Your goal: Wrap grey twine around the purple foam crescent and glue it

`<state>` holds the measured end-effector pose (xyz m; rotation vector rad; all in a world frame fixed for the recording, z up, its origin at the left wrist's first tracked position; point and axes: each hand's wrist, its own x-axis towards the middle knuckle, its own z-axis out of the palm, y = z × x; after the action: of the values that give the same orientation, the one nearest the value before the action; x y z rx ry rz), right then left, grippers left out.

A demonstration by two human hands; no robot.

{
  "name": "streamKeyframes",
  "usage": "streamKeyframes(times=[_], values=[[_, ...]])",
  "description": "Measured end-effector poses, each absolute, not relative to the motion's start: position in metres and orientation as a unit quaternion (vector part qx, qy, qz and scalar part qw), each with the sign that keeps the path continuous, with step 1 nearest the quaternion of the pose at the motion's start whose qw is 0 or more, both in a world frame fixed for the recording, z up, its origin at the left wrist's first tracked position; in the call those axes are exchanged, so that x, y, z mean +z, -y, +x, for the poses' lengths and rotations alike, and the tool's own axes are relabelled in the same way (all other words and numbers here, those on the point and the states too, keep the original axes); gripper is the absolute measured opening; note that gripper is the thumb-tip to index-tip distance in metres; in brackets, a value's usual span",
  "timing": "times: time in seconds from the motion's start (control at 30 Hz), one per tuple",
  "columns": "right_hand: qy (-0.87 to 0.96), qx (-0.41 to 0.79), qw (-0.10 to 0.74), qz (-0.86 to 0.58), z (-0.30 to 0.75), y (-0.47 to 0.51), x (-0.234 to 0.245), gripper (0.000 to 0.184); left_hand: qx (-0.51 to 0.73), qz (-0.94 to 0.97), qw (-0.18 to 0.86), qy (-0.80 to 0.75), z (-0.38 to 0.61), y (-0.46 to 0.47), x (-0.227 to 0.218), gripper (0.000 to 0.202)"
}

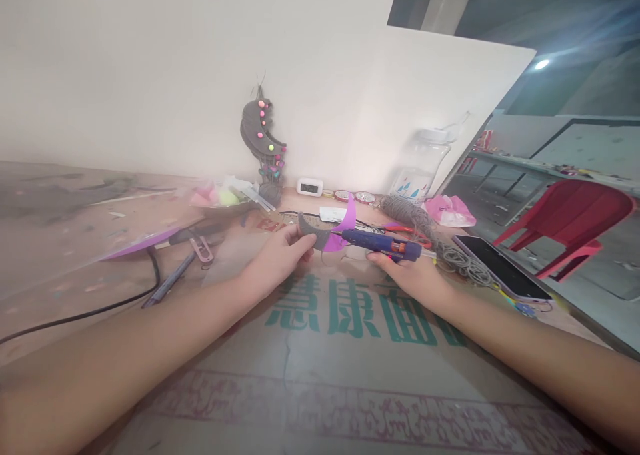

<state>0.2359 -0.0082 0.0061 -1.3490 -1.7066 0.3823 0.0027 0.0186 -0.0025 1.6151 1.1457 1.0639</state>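
Note:
Between the thumb and fingers of my left hand (285, 255) is a crescent moon cutout (336, 240), purple where bare and wound with grey yarn along its left part. My right hand (413, 275) is closed around a blue glue gun (373, 240). The gun's nozzle points left and meets or overlaps the crescent near its middle; whether it touches cannot be made out. A finished-looking grey yarn moon (255, 132) with coloured pompoms hangs on the wall behind.
Grey yarn (407, 214) trails toward a phone (500, 265) on the right. A small digital clock (310, 187) and a clear plastic jar (420, 165) stand along the wall. At left lie a snap-off cutter (170, 280) and a black cable (100, 306). A red chair (585, 208) stands beyond the table.

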Motion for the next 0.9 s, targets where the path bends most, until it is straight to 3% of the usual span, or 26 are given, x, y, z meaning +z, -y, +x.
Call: streamKeyframes(times=[0.6, 0.9], values=[[0.697, 0.136, 0.461, -0.531, 0.2379, 0.0079, 0.0078, 0.024, 0.427, 0.649, 0.451, -0.439, 0.0034, -0.02, -0.0039, 0.022], [0.754, 0.145, 0.425, -0.479, 0.2444, 0.0132, 0.0096, 0.019, 0.452, 0.593, 0.481, -0.46, 0.0036, -0.0239, -0.0058, 0.026]])
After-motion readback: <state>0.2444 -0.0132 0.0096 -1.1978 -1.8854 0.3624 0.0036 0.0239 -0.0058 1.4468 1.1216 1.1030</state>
